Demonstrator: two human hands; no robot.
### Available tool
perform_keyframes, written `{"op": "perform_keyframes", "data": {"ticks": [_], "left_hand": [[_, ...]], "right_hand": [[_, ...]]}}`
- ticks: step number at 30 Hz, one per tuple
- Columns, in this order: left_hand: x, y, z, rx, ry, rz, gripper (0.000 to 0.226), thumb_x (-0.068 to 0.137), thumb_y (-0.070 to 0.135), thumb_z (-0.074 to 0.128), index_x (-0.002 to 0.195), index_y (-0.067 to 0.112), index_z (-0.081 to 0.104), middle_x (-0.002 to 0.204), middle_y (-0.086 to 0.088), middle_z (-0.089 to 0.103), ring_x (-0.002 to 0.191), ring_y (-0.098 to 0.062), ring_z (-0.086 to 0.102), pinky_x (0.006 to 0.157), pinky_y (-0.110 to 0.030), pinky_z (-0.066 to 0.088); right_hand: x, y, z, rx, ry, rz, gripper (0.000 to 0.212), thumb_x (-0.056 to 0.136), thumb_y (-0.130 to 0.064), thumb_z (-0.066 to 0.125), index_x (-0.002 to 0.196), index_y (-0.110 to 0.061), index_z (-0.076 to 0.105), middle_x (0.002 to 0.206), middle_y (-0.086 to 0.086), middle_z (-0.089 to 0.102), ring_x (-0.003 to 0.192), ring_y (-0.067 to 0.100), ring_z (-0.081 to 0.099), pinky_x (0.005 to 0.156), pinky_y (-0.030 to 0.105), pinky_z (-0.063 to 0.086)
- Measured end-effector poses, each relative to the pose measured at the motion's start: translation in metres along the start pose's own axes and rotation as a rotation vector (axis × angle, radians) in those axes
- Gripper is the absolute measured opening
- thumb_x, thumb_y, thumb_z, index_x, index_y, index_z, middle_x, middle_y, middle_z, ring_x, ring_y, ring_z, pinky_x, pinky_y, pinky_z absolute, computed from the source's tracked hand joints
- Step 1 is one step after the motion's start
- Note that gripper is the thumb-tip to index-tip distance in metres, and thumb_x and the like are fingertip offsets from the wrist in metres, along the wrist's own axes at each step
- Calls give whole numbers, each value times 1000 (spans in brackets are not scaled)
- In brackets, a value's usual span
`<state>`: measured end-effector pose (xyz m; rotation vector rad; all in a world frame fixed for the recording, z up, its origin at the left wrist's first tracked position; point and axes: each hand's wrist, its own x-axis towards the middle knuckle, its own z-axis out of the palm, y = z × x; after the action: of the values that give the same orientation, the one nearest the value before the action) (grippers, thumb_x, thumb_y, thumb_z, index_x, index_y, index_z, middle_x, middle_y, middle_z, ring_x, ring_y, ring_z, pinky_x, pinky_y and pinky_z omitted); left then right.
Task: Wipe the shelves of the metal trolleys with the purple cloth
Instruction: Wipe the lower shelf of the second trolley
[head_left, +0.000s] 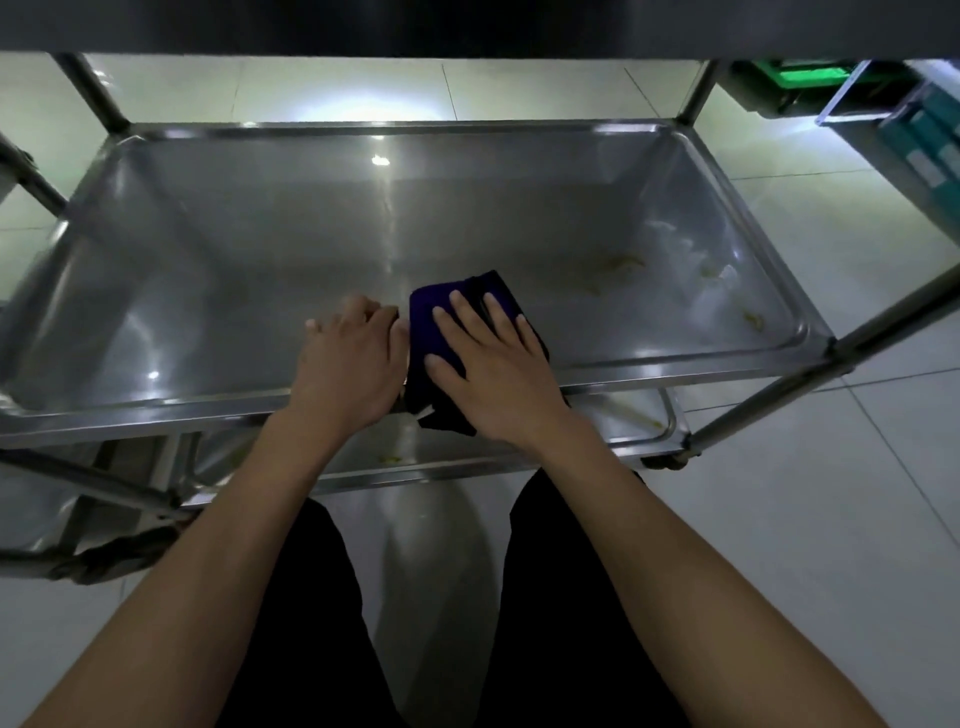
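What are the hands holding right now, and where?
Right hand presses flat on the purple cloth; left hand grips its left edge.

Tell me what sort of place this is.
Probably a commercial kitchen or a similar service area, though that is a guess. The clues: a stainless steel trolley with tray shelves, a pale tiled floor, and stacked crates at the far right. Yellowish smears on the shelf suggest food residue.

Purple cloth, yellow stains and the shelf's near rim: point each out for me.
Purple cloth (429, 327), head view: bare fold left of the fingers.
Yellow stains (621, 263), head view: largest smear, right part of the shelf floor.
Near rim (156, 413), head view: front lip, left of the hands.
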<state>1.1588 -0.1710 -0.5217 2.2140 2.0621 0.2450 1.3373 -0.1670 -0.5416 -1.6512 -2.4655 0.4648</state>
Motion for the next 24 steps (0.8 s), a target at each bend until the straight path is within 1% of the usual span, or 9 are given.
{"op": "perform_keyframes", "data": {"ticks": [1,4,6,7,9,12,16,20,24], "left_hand": [[0,2,1,2,4,-11,54,102,42,15,119,14,59,125,-11,56,108,-36,59,94,-51,39],[4,11,-2,23,-60,-90,42,98,47,37,116,15,58,125,-13,51,104,-36,56,100,-55,37],[9,26,-5,45,-96,-122,42,93,47,48,120,16,56,128,-14,50,113,-38,53,103,-63,36],[13,38,-6,30,-87,-102,43,91,45,51,124,17,56,130,-14,51,119,-39,52,103,-65,37],[20,71,-5,-31,-47,0,44,90,37,53,131,21,56,134,-11,52,124,-35,50,103,-62,38],[23,109,5,-48,-53,50,34,96,33,48,126,23,60,132,-5,53,123,-31,48,102,-61,38],[18,117,24,52,12,56,31,98,40,49,116,20,66,128,-5,52,119,-33,49,101,-65,38],[21,126,27,48,16,71,30,96,39,53,113,18,66,125,-7,53,116,-36,50,97,-68,39],[19,128,27,62,29,86,30,96,36,56,114,14,65,126,-10,52,114,-38,51,94,-70,39]], "right_hand": [[0,13,-4,1,-3,11,65,101,-61,14,160,-35,6,168,-13,-6,154,16,-10,123,43,-7],[-2,55,-20,7,-26,45,62,103,-59,16,160,-37,3,167,-16,-10,153,13,-13,119,36,-11],[-5,74,-28,18,-48,55,60,104,-57,18,160,-40,3,166,-17,-10,153,12,-13,120,37,-10],[-6,81,-32,26,-50,54,59,105,-56,20,159,-40,3,166,-17,-10,153,12,-13,121,38,-9],[-7,89,-38,32,-35,49,57,105,-52,24,159,-41,6,167,-17,-7,154,12,-11,122,39,-7],[-15,106,-46,31,-18,71,56,106,-49,26,159,-42,10,167,-18,-4,154,11,-9,123,39,-5],[-30,158,-62,34,6,140,54,107,-46,27,159,-40,13,167,-17,-1,154,11,-7,124,40,-2],[-42,222,-83,-22,43,264,54,107,-40,32,159,-35,18,168,-10,7,155,19,2,125,46,10],[-59,278,-104,-2,81,394,52,109,-38,30,159,-32,19,168,-6,9,155,24,3,125,43,5]]}}
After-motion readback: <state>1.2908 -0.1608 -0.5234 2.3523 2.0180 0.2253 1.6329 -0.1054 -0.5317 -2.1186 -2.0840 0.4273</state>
